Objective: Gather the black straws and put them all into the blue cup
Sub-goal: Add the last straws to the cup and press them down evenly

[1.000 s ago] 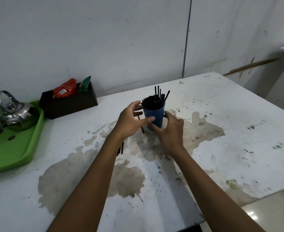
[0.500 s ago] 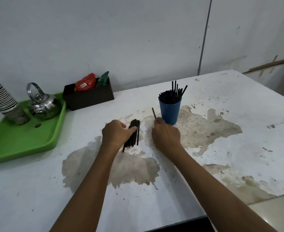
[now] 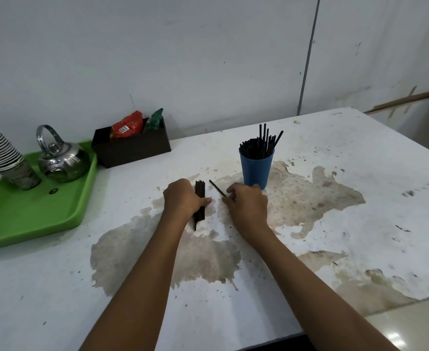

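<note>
Both hands are down on the stained white tabletop (image 3: 360, 153), pretty close to each other. Left hand (image 3: 183, 198) is curled around a bundle of loose black plastic straws (image 3: 199, 191) lying flat on the table, fingers wrapped over the top and the thumb poking out on the right side, so the bundle sticks out past the hand at both ends. Right hand (image 3: 248, 203) is pinching a single thin black straw (image 3: 217, 187) at its near end; that one angles up and to the left, its far end pointing toward the bundle but not touching it.

Just behind the right hand stands the tall blue plastic cup (image 3: 256, 171), upright and already stuffed with black straws (image 3: 260, 146), a few poking higher than the rest.

Off to the left there's a green plastic tray (image 3: 31, 219) holding a shiny steel kettle (image 3: 62, 159) and a stack of paper cups (image 3: 2, 153), plus a dark brown box (image 3: 132, 150) with red and green packets against the wall.
</note>
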